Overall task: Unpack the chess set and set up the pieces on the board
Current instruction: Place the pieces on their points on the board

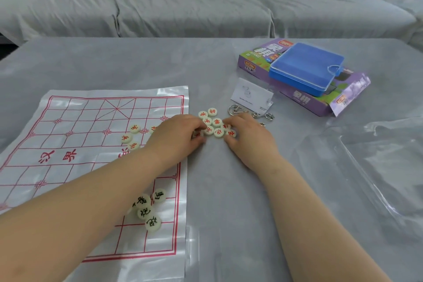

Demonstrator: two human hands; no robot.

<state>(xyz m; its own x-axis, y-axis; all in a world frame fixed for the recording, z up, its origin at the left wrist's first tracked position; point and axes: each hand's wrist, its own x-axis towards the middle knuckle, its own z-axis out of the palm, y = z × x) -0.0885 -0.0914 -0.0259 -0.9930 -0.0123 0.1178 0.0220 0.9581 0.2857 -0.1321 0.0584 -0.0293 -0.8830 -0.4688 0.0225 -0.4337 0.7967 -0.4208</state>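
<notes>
Both hands work a huddle of red pieces on the grey tabletop, just off the right edge of the board. The left hand is curled at the pile's left side and the right hand at its right, each grip clenched on a piece pinched between thumb and fingertips.

The pile lies between the two grips and touches both. The board lies to the left, and the left forearm crosses it, so that hand looks the nearer for carrying pieces onto the grid. The pieces are round, so no long axis governs the pick.

A few more red ones lie loose on the board's middle, and black pieces bunch near its near-right part — none appears set on a starting point.

The board is a thin, glossy sheet lying flat. Beyond the pile are metal rings, a card and a blue case atop a purple box. Clear plastic wrapping lies at right, and a sofa stands behind.
</notes>
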